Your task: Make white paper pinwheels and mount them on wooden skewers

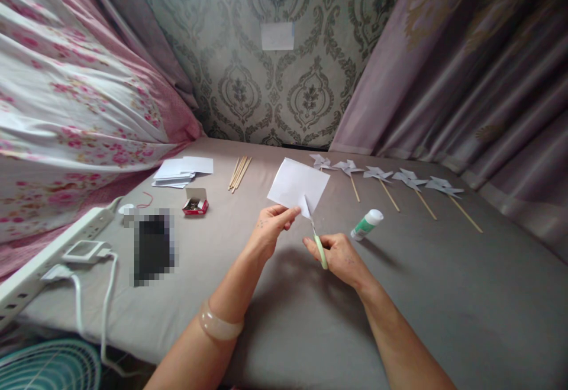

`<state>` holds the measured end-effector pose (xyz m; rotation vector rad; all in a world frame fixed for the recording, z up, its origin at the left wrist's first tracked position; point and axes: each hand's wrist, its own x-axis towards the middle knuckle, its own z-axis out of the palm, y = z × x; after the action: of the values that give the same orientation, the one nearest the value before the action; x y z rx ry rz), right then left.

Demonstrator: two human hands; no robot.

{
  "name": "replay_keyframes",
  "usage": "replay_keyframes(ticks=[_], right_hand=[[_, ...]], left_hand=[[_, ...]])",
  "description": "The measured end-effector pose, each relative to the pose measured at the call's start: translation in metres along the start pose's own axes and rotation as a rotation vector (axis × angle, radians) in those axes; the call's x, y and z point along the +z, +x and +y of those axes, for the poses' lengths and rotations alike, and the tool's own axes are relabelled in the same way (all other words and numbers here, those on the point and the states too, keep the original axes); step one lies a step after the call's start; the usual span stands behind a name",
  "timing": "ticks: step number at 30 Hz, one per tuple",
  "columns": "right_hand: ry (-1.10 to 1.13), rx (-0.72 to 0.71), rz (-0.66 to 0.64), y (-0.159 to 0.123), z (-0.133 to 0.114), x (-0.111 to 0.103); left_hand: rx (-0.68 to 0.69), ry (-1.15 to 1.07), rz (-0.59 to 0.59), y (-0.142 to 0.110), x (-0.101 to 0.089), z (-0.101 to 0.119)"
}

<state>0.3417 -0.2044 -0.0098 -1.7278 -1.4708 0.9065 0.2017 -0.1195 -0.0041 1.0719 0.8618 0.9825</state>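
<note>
A square sheet of white paper (pixel 296 183) is pinched at its near corner by my left hand (pixel 271 227), thumb on top. My right hand (pixel 344 257) grips the pale green handles of a pair of scissors (pixel 320 252). The blades reach into the paper from its near edge, where a slit shows. Just right of my right hand stands a white and green glue stick (pixel 367 224). Several paper pinwheels (pixel 408 180) on wooden sticks lie in a row at the back right.
Several wooden sticks (pixel 240 174) and a stack of white paper (pixel 177 172) lie at the back left. Nearer are a small red box (pixel 195 205) of metal bits and a pixelated dark object (pixel 154 248). A power strip (pixel 57 257) with white cables runs along the left edge.
</note>
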Motion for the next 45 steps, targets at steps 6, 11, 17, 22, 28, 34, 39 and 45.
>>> replay_keyframes(ticks=[6,11,17,22,28,34,39,45], right_hand=[[0.004,0.016,0.007,0.000,-0.001,0.000],[0.019,0.026,-0.030,-0.001,-0.002,0.001],[0.058,-0.003,-0.176,-0.004,-0.006,0.001],[0.012,0.012,-0.172,-0.004,-0.001,0.003],[-0.055,0.028,-0.183,0.000,0.008,0.003],[0.006,-0.011,-0.033,0.003,0.006,-0.006],[0.014,-0.048,0.062,0.002,0.002,-0.013],[0.200,-0.042,0.260,0.007,0.005,-0.020]], left_hand=[[-0.002,-0.014,-0.005,0.001,0.000,-0.002],[-0.005,-0.034,-0.015,-0.001,0.001,0.001],[0.010,-0.050,-0.025,0.000,-0.001,-0.001],[0.020,-0.057,-0.023,0.001,-0.001,-0.002],[0.028,-0.117,0.060,0.002,-0.002,0.002],[0.018,-0.148,0.104,0.006,-0.008,0.004],[-0.005,-0.117,0.072,0.005,-0.010,0.005],[-0.023,-0.074,0.023,0.007,-0.014,0.005]])
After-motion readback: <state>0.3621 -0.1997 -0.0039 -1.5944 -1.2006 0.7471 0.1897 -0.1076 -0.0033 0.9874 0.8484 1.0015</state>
